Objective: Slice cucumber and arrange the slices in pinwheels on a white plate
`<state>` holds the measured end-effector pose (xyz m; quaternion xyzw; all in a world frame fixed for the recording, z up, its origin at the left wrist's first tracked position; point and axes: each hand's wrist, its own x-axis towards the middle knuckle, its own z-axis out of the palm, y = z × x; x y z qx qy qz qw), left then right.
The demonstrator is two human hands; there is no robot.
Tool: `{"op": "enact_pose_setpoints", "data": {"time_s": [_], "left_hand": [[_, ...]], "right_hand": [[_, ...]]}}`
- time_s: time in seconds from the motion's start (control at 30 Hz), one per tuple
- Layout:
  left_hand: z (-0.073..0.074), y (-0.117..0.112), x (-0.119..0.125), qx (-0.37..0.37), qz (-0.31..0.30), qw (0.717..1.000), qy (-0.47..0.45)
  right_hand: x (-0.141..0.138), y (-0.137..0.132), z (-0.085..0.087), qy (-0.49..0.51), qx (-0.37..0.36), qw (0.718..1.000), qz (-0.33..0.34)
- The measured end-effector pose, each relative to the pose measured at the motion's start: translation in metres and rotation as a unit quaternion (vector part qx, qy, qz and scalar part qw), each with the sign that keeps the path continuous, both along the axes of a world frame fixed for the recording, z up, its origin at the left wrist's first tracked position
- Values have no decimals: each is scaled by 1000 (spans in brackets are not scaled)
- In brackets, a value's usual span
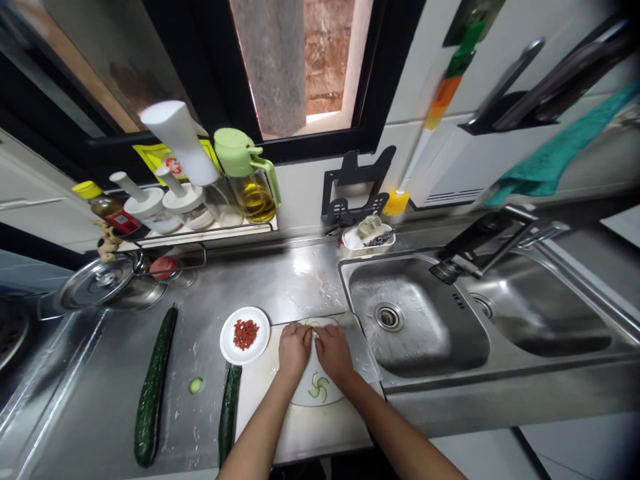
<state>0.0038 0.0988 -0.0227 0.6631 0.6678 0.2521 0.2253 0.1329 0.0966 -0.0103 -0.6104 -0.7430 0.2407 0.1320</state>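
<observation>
My left hand (pixel 294 349) and my right hand (pixel 333 350) meet over a white plate (pixel 315 395) on a white cutting board (pixel 305 427). Both hands have their fingers curled and pinched together at the plate's far edge, close to thin cucumber slices (pixel 314 323); what they pinch is hidden. A flower-like ring of cucumber slices (pixel 319 387) lies on the plate nearer to me. A small white dish of red berries (pixel 245 335) sits just left of my left hand.
Two whole cucumbers (pixel 154 387) (pixel 229 413) and a cut cucumber end (pixel 197 385) lie on the steel counter at left. A double sink (pixel 415 320) with a faucet (pixel 480 250) is at right. Oil and seasoning bottles (pixel 245 177) stand on a rack behind. A pot lid (pixel 97 283) is at far left.
</observation>
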Motion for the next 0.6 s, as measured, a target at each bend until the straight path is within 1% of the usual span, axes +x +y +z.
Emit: {"op": "enact_pose_setpoints", "data": {"time_s": [0.47,0.6], "left_hand": [[2,-1,-4,-5,6,1000,-17],[6,-3,-6,3,10,1000,-19]], "right_hand": [[0,-1,3,3,8,1000,0],[0,-2,6,8,13,1000,4]]}}
